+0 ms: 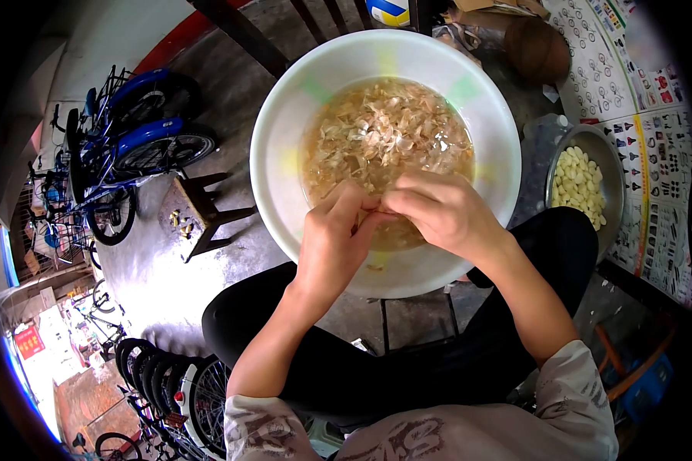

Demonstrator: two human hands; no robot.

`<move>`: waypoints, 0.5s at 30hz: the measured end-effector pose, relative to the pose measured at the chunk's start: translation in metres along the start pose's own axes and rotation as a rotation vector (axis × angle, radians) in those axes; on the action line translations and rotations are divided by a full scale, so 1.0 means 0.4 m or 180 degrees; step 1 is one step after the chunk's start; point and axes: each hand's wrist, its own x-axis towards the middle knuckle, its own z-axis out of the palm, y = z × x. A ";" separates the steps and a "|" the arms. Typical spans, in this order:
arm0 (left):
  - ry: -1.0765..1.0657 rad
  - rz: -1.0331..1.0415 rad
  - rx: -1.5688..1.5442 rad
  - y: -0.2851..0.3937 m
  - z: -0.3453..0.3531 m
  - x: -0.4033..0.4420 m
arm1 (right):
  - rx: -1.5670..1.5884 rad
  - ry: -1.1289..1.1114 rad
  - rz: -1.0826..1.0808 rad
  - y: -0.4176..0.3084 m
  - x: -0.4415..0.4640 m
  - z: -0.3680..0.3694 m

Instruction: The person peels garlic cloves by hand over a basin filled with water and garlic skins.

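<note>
A large white basin (273, 154) holds brownish water with many loose papery skins (392, 123) floating in it. Over its near part, my left hand (337, 238) and my right hand (442, 211) meet, fingertips pinched together. Something small and brownish shows between the fingertips, too hidden to name. To the right, a metal bowl (611, 173) contains several pale peeled cloves (578, 183).
Bicycles (150, 146) stand at the left, with a small wooden stool (200, 203) beside them. Tires (150, 369) are at lower left. A dark chair back (242, 31) rises behind the basin. Printed sheets (653, 169) cover the surface at right; a ball (390, 11) lies at the top.
</note>
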 end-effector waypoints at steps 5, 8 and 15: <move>-0.0020 -0.0002 -0.0125 -0.006 0.009 -0.006 | -0.0072 -0.0183 0.0107 -0.008 -0.004 0.000; -0.0040 -0.0302 -0.0423 -0.014 0.018 -0.006 | -0.0020 -0.0155 0.0188 -0.004 -0.009 0.008; -0.0386 -0.0928 -0.1144 -0.001 -0.010 0.016 | 0.0075 -0.0015 0.0376 0.009 0.002 0.015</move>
